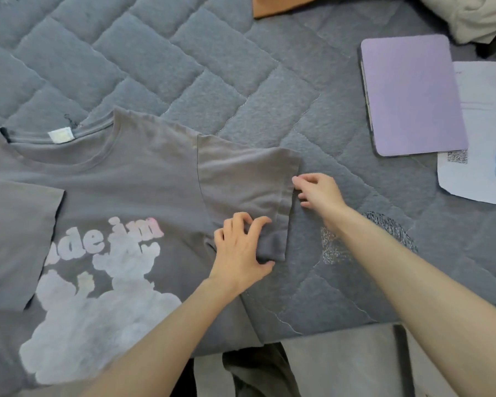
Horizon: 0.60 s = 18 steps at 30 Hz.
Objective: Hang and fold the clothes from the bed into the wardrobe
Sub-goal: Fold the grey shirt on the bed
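We're over the grey quilted bed (184, 67), and the grey T-shirt (143, 181) lies flat on it, print up, at the left. Off right, a lilac tablet case (413, 96) overlaps a paper sheet (481, 110). Our left hand (241, 247) curls its fingers round the sleeve (241, 179) corner; our right hand (318, 193) pinches the sleeve's hem

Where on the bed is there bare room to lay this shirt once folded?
Widest bare quilt lies above the T-shirt collar, top left. A narrower strip runs between the sleeve and the purple tablet. Crowded: right edge, with tablet, paper sheet and bundled cloth.
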Motion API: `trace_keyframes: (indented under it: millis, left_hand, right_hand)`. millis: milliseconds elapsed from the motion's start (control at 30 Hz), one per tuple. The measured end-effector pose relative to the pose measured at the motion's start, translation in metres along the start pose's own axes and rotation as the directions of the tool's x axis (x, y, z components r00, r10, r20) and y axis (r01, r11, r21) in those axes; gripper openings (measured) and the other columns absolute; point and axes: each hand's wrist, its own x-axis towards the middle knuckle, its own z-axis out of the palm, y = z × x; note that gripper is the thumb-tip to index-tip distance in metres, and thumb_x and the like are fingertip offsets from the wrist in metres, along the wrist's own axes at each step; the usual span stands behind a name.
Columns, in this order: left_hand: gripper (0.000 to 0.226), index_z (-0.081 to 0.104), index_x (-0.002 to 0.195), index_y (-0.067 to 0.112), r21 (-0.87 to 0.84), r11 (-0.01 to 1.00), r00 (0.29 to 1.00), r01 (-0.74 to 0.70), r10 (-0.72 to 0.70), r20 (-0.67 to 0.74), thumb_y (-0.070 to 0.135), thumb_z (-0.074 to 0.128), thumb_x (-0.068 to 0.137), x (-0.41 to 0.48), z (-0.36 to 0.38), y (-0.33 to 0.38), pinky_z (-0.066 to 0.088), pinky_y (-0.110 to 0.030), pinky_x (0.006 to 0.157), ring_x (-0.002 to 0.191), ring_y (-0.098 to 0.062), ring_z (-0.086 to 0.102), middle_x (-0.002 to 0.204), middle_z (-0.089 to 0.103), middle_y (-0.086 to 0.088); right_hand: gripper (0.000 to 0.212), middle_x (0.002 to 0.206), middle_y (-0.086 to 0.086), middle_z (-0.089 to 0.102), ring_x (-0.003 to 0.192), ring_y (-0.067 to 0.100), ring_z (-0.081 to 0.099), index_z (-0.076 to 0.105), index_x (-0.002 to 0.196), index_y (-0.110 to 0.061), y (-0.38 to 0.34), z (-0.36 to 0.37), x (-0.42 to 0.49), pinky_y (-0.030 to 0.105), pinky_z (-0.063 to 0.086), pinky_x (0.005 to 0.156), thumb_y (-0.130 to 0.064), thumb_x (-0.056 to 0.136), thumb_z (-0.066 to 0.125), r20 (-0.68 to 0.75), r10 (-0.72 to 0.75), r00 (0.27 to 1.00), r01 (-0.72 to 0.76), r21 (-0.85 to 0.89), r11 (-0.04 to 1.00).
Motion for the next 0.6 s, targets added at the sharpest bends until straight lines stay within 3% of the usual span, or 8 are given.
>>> trace_keyframes:
  millis: [67,167,233,333,400,467,533,600]
  left_hand:
    - [0.066,0.038,0.129,0.036,0.107,0.994,0.999,-0.021,0.019,0.026,0.051,0.064,0.071,0.004,0.009,0.005,0.021,-0.031,0.083,0.108,-0.019,0.034,0.118,0.030,0.002]
    - [0.033,0.050,0.113,0.027,0.151,0.988,0.995,-0.045,0.058,-0.082,0.044,0.054,0.086,0.010,0.012,0.014,0.032,-0.033,0.075,0.094,-0.022,0.044,0.105,0.044,0.000]
    - [0.018,0.054,0.105,0.020,0.053,0.996,0.988,-0.074,0.081,-0.132,0.033,0.049,0.094,0.011,0.007,0.018,0.038,-0.033,0.068,0.085,-0.023,0.049,0.096,0.048,0.000]
    - [0.011,0.057,0.095,0.014,-0.116,0.991,0.969,-0.059,0.029,-0.247,0.022,0.056,0.088,0.002,-0.015,0.020,0.043,-0.034,0.054,0.071,-0.021,0.050,0.084,0.052,0.001]
    - [0.006,0.054,0.085,0.015,-0.176,0.984,0.935,-0.013,-0.050,-0.351,0.018,0.058,0.082,-0.009,-0.032,0.011,0.041,-0.033,0.050,0.062,-0.019,0.050,0.070,0.051,0.003]
    - [0.011,0.046,0.081,0.023,-0.321,0.942,0.913,0.100,-0.215,-0.345,0.020,0.057,0.082,-0.022,-0.046,-0.007,0.037,-0.028,0.050,0.059,-0.013,0.047,0.062,0.048,0.007]
    - [0.016,0.041,0.079,0.029,-0.490,0.846,0.886,0.208,-0.376,-0.273,0.023,0.056,0.083,-0.035,-0.055,-0.029,0.034,-0.024,0.050,0.062,-0.011,0.050,0.060,0.050,0.008]
    - [0.016,0.044,0.078,0.029,-0.606,0.750,0.843,0.265,-0.485,-0.232,0.024,0.058,0.084,-0.047,-0.061,-0.052,0.036,-0.022,0.052,0.061,-0.007,0.051,0.061,0.052,0.008]
  right_hand:
    - [0.010,0.097,0.005,0.069,0.084,0.016,0.063,0.064,0.088,-0.018,-0.016,0.008,0.009,0.034,0.053,0.080,-0.028,0.088,0.066,0.026,-0.010,1.000,0.008,0.084,0.996]
    - [0.032,0.105,0.004,0.068,0.095,0.018,0.065,0.060,0.106,-0.011,-0.030,0.020,0.019,0.033,0.054,0.081,-0.027,0.082,0.073,0.025,-0.002,1.000,-0.002,0.169,0.986]
    - [0.020,0.102,0.005,0.069,0.096,0.022,0.065,0.062,0.098,-0.013,-0.036,0.024,0.019,0.033,0.054,0.077,-0.024,0.084,0.072,0.020,0.019,1.000,-0.023,0.230,0.973]
    - [0.010,0.090,0.006,0.067,0.087,0.021,0.064,0.061,0.086,-0.013,-0.049,0.023,0.013,0.033,0.053,0.074,-0.021,0.089,0.066,0.010,0.045,0.999,-0.046,0.402,0.915]
    - [0.015,0.075,0.002,0.067,0.069,0.016,0.064,0.058,0.080,-0.014,-0.063,0.024,0.004,0.030,0.055,0.064,-0.023,0.090,0.064,0.045,0.067,0.997,-0.081,0.511,0.856]
    - [0.019,0.054,-0.005,0.058,0.045,0.007,0.052,0.054,0.076,-0.016,-0.078,0.031,-0.007,0.019,0.044,0.043,-0.022,0.091,0.063,0.107,0.051,0.993,-0.101,0.543,0.834]
    - [0.018,0.053,-0.005,0.053,0.038,0.004,0.042,0.054,0.077,-0.015,-0.093,0.047,-0.018,0.017,0.035,0.038,-0.022,0.092,0.061,0.168,0.008,0.986,-0.092,0.498,0.863]
    - [0.017,0.053,-0.004,0.051,0.037,0.004,0.042,0.054,0.079,-0.015,-0.108,0.072,-0.029,0.017,0.035,0.038,-0.022,0.094,0.059,0.226,-0.027,0.974,-0.079,0.446,0.892]
